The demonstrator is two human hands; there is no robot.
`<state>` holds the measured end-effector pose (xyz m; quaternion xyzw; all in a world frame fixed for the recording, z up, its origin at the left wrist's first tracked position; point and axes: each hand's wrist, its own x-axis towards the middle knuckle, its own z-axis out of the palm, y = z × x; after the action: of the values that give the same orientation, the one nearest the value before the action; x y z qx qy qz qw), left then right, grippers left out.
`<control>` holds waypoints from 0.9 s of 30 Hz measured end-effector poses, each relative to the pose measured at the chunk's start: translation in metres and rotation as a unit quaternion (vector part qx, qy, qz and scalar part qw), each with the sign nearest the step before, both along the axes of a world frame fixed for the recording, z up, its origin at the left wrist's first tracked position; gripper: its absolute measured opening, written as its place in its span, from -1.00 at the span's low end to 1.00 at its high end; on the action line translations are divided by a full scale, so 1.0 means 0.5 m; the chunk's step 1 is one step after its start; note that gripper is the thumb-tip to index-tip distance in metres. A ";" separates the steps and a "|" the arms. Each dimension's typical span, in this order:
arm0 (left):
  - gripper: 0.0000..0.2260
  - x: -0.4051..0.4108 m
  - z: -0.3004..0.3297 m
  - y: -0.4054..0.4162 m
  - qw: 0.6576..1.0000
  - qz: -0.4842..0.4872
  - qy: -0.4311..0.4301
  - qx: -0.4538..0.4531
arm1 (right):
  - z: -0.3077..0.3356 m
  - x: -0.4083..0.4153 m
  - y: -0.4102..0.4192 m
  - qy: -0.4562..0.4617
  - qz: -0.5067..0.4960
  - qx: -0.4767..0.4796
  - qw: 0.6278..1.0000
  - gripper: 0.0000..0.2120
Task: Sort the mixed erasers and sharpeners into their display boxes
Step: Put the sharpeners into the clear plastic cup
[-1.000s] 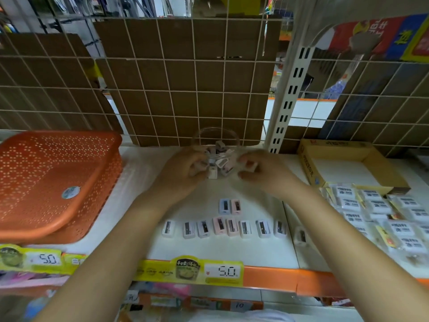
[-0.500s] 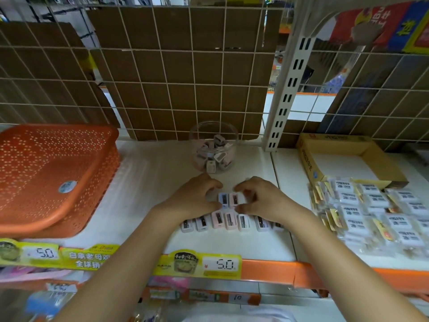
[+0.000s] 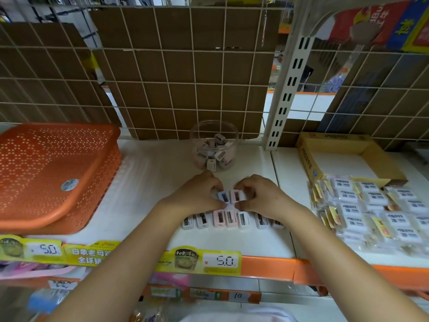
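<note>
Sharpeners lie in a row (image 3: 228, 220) along the front of the white shelf (image 3: 144, 196), some white, two pink, their blade slots facing up. Just behind that row both hands meet at the middle of the shelf. The left hand (image 3: 197, 196) pinches a pale blue sharpener (image 3: 223, 197) between curled fingers and thumb, and the right hand (image 3: 262, 195) pinches a pink sharpener (image 3: 236, 196) the same way; the two pieces sit side by side, touching or nearly so, low over the shelf. Behind the hands, near the wire grid backing, stands a clear round jar (image 3: 214, 145) with more sharpeners heaped inside. To the right, an open yellow cardboard display box (image 3: 308, 156) rests on the shelf, and wrapped erasers (image 3: 373, 212) marked 2B are spread in front of it and partly over its near edge. An overturned orange perforated basket (image 3: 53, 173) sits at the left. Yellow price tags (image 3: 220, 261) reading 5.0 run along the shelf's front lip.
</note>
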<state>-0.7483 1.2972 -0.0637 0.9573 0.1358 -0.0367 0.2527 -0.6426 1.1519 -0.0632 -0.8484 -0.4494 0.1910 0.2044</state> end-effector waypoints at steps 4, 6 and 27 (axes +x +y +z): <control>-0.70 -0.010 0.011 -0.005 0.998 0.008 -0.069 0.014 | 0.011 -0.005 -0.009 -0.015 -0.012 0.054 0.998 -0.68; -0.67 -0.018 0.021 -0.006 0.992 0.009 -0.122 0.031 | 0.024 -0.009 -0.014 -0.034 -0.013 0.095 0.995 -0.68; -0.65 0.072 0.103 0.105 0.966 0.086 -0.218 0.106 | 0.097 0.076 0.137 -0.061 -0.046 0.187 0.979 -0.73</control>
<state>-0.7123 1.3498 -0.0122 0.9482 0.1622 0.2091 0.1760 -0.6048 1.2203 -0.0144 -0.8251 -0.4490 0.0421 0.3404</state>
